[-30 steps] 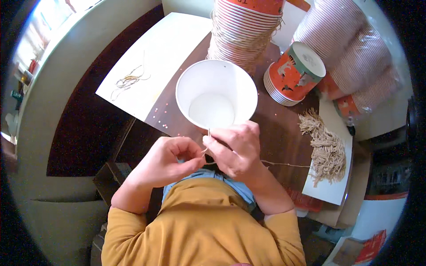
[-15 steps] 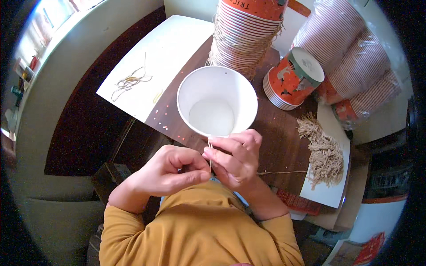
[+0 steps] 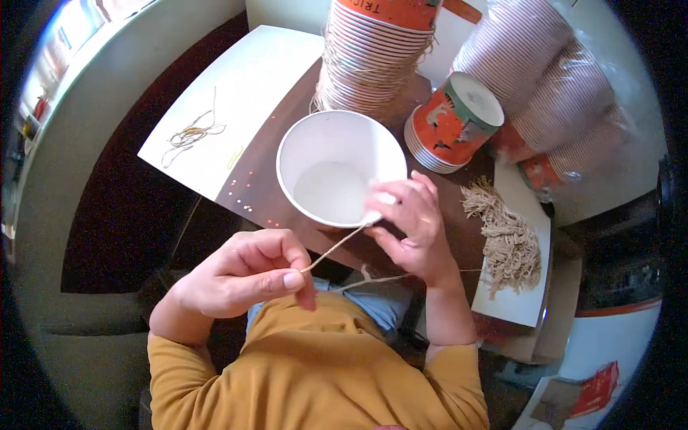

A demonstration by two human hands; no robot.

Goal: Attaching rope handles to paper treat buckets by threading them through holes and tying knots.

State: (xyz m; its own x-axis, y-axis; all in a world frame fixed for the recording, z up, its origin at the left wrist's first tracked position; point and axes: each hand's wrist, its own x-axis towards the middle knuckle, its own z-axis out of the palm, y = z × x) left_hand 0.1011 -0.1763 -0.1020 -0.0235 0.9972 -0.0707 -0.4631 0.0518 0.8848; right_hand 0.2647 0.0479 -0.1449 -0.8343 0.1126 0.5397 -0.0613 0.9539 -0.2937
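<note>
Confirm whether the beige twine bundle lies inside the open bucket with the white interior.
No, the twine bundle lies to the right of the open bucket, largely on a white board.

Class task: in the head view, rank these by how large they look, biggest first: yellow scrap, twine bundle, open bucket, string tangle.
1. Open bucket
2. Twine bundle
3. String tangle, thin but spread out
4. Yellow scrap

Daylight whitens a window (image 3: 82, 25) at upper left, above a pale wall (image 3: 158, 54). A dark brown panel (image 3: 115, 208) runs between that and the brown bench (image 3: 261, 183); the dim grey surface (image 3: 93, 358) at lower left may be wall too.
</note>
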